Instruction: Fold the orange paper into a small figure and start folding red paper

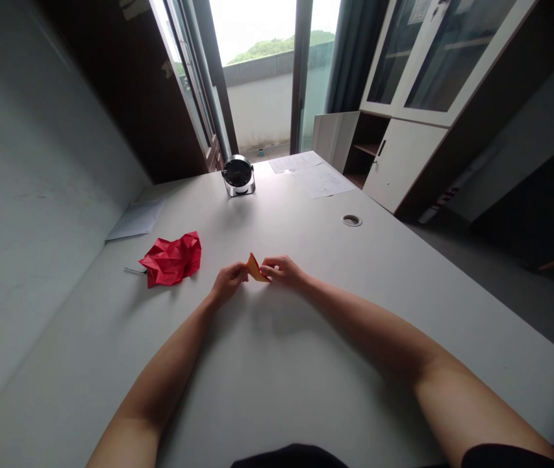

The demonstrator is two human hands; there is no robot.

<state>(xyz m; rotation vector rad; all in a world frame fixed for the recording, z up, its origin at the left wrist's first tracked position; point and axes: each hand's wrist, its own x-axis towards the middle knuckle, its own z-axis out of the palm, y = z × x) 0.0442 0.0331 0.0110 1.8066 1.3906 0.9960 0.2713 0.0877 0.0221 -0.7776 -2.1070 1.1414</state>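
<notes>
A wide, smooth white counter (277,390) is filling most of the view, its left side running along a pale grey wall (28,195). A tall white cabinet with glass upper doors (406,166) is standing beyond the right edge, one lower door hanging open. Past the far end, a dark-framed glass door (320,78) is letting in daylight, and a dark curtain (354,58) is hanging beside it. Printed white paper sheets (328,182) are lying at the far right corner. A crumpled bright red sheet (172,260) is resting on the left, and a round black-and-silver device on a metal stand (238,173) is standing near the far edge. The left hand (230,278) and right hand (284,269) are meeting mid-counter, each grip pinching a small folded orange paper piece (256,270), which is showing red along its upper edge between them. A round cable hole (351,220) is sitting farther right
</notes>
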